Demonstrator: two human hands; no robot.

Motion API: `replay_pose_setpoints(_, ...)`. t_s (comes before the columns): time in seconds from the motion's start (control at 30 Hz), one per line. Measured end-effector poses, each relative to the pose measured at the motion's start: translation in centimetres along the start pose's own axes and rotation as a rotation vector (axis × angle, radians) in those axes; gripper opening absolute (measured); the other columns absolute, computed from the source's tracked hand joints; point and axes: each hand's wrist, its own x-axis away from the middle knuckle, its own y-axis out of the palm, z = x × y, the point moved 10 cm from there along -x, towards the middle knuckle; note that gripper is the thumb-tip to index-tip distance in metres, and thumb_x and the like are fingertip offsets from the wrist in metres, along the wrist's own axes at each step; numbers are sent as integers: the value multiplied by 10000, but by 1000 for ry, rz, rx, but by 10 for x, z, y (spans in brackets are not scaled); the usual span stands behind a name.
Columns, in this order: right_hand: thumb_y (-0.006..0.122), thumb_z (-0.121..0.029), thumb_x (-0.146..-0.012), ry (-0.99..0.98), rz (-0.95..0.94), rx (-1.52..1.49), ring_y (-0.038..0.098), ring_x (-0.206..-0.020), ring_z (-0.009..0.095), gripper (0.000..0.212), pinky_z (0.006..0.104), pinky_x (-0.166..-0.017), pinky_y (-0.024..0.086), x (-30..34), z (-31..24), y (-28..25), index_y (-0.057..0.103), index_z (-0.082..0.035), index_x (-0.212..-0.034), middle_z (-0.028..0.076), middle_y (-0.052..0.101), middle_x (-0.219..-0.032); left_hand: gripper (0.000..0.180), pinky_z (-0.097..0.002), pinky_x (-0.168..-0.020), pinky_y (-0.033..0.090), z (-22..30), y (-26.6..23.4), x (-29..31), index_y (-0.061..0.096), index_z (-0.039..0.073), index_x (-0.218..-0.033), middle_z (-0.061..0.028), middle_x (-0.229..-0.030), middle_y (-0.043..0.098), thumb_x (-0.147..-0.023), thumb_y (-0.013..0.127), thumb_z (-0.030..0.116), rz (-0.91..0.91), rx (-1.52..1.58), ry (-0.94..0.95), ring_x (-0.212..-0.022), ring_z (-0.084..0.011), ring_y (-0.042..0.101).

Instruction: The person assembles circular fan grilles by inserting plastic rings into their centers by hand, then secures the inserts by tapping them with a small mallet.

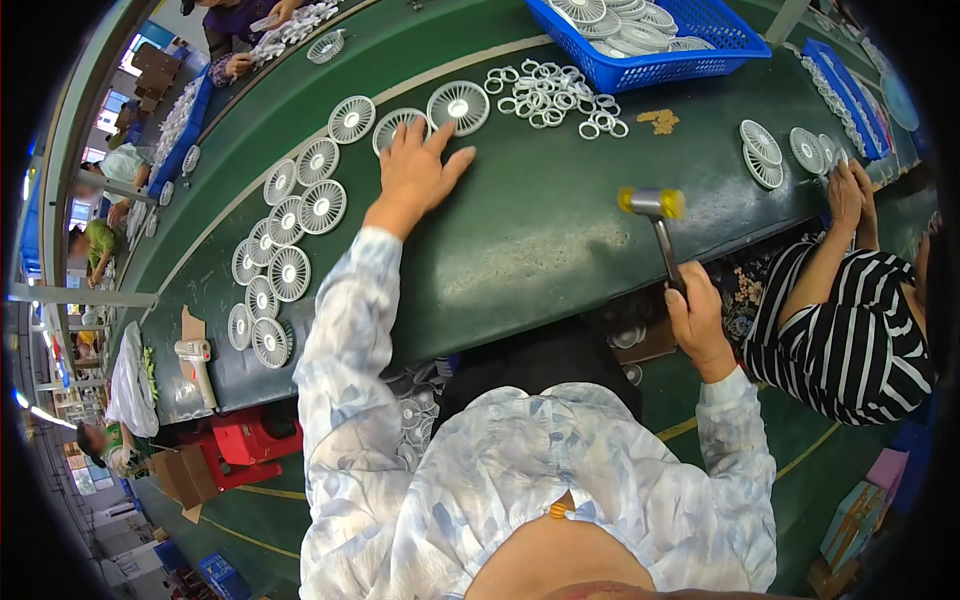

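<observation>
My right hand [698, 315] grips the dark handle of a small mallet [664, 240], whose yellow-faced metal head is raised over the front part of the green work table. Reaching far forward, my left hand [415, 175] has its fingers spread over a white round slotted grille [385, 133]; whether it presses on it is hard to tell. Another grille [459, 104] lies just beyond my fingertips, flat on the table. More such grilles [322, 206] run in staggered rows down the left side. A pile of white rings [550, 93] sits right of my left hand.
Small tan pieces [660, 121] lie near a blue basket [660, 72] full of grilles. At the right, a co-worker in stripes handles grilles [808, 150] beside a blue tray [850, 100]. A white tape-gun-like tool [195, 365] lies far left. Other people work across the belt.
</observation>
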Motion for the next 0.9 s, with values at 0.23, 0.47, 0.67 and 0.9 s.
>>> replay_pose_setpoints(0.23,663,-182,-943,64,-214,156,606,-666,437,203,493,-563,454,-49,-24,36,541,-22,-970,194,598,-700,555,-607,-1096,308,81,-32,132,632,174,-1345,-227,-1488,432,-866,695,446,58,100,215,-1383,-461,371)
replay_pose_setpoints(0.47,639,-205,-962,-39,-125,138,625,-667,421,221,496,-569,477,-80,-74,30,513,-25,-949,192,617,-718,767,-555,-1135,307,49,-51,141,477,32,-1431,-266,-1506,402,-801,795,329,226,225,117,-1410,-448,360)
replay_pose_setpoints(0.67,611,-248,-980,49,-412,474,622,-649,449,270,526,-562,476,-71,-53,53,487,-17,-914,207,616,-655,776,-570,-1137,307,12,-24,129,457,-30,-1426,-267,-1483,448,-847,751,396,204,243,27,-1406,-429,386)
replay_pose_setpoints(0.9,592,-234,-992,57,-494,471,599,-657,465,247,539,-572,441,-68,-43,60,480,-20,-941,224,591,-659,764,-651,-1121,284,21,-26,140,494,-6,-1412,-177,-1483,492,-847,726,454,110,198,32,-1422,-373,388)
